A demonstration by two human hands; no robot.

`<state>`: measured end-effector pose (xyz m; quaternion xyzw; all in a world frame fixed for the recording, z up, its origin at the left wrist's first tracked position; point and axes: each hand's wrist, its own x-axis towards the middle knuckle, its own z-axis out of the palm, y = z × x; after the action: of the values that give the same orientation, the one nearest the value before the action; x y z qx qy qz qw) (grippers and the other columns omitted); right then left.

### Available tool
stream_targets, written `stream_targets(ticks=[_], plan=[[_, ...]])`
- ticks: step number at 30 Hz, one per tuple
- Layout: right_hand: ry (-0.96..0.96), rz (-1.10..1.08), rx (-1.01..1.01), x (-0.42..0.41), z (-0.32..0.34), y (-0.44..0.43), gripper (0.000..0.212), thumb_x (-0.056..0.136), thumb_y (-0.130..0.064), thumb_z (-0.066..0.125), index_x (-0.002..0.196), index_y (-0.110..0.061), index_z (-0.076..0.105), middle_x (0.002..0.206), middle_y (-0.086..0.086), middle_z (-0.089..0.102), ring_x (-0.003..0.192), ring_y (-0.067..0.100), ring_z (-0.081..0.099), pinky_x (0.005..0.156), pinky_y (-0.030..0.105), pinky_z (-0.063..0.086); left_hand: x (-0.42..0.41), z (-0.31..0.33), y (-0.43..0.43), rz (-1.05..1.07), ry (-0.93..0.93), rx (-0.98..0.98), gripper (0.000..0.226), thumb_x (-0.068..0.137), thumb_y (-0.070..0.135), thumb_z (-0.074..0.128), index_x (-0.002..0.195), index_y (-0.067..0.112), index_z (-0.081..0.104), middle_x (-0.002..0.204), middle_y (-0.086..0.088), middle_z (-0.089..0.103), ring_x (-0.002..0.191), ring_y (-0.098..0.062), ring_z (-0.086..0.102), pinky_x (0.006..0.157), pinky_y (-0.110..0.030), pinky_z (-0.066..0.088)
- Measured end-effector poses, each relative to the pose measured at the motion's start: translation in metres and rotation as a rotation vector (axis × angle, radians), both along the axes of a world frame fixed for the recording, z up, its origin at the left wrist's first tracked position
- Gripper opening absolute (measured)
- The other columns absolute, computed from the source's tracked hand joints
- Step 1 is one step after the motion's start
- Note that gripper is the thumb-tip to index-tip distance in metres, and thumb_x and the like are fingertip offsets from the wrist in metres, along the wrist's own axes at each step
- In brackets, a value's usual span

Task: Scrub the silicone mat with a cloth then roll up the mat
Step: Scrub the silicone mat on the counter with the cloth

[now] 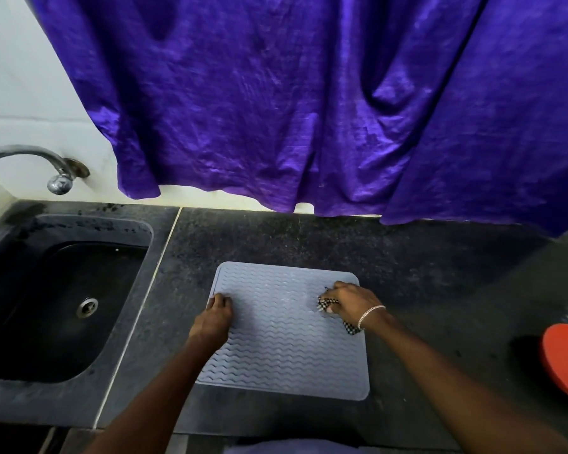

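Observation:
A pale grey silicone mat [282, 342] with wavy ridges lies flat on the dark stone counter [309, 237]. My left hand [214, 317] rests on the mat's left edge, its fingers curled down against the surface, holding nothing. My right hand [350, 303] is on the mat's upper right part and grips a black-and-white checked cloth [325, 304]. The cloth shows at the fingertips, and a corner sticks out below the wrist. A silver bracelet sits on my right wrist.
A black sink [10, 267] is set into the counter at the left, with a chrome tap [23, 158] on the wall above. A purple curtain [292, 103] hangs behind the counter. An orange-red plate [566, 365] sits at the right edge.

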<state>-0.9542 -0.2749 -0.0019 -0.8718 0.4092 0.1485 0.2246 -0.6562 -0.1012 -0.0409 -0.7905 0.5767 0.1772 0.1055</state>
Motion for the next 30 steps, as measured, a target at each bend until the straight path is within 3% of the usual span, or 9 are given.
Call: stream_targets(ticks=[6,16,24,30], plan=[[-0.039,0.045,-0.047,0.032,-0.014,0.019,0.040,0.093,-0.039,0.062,0.133,-0.036,0.060,0.132,-0.001,0.056,0.124,0.026,0.055,0.099,0.039,0.048,-0.001,0.006,0.001,0.010,0.010,-0.008,0.067,0.090,0.002,0.048,0.152,0.007,0.024,0.155,-0.013,0.025,0.141,-0.033,0.039,0.106,-0.040,0.047],[0.006,-0.080,-0.037,-0.053,-0.014,-0.003,0.042,0.092,-0.041,0.063,0.134,-0.040,0.059,0.145,-0.009,0.051,0.131,0.018,0.053,0.105,0.032,0.046,0.001,0.000,0.000,0.023,0.018,-0.008,0.067,0.091,0.005,0.048,0.153,0.009,0.023,0.155,-0.012,0.025,0.138,-0.032,0.043,0.102,-0.040,0.048],[-0.107,-0.105,-0.014,-0.006,-0.012,0.004,0.041,0.093,-0.040,0.064,0.133,-0.034,0.061,0.132,-0.001,0.058,0.122,0.025,0.058,0.103,0.035,0.048,0.001,-0.003,0.001,0.044,0.033,-0.011,0.072,0.089,0.002,0.048,0.155,0.008,0.021,0.158,-0.014,0.022,0.136,-0.033,0.046,0.102,-0.041,0.050],[-0.106,-0.086,-0.014,-0.004,-0.022,0.017,0.040,0.095,-0.030,0.062,0.135,-0.038,0.059,0.139,-0.004,0.052,0.127,0.023,0.056,0.106,0.036,0.047,0.004,-0.006,0.001,0.072,0.060,-0.009,0.074,0.088,0.002,0.049,0.155,0.010,0.021,0.159,-0.012,0.020,0.136,-0.033,0.047,0.104,-0.041,0.048]])
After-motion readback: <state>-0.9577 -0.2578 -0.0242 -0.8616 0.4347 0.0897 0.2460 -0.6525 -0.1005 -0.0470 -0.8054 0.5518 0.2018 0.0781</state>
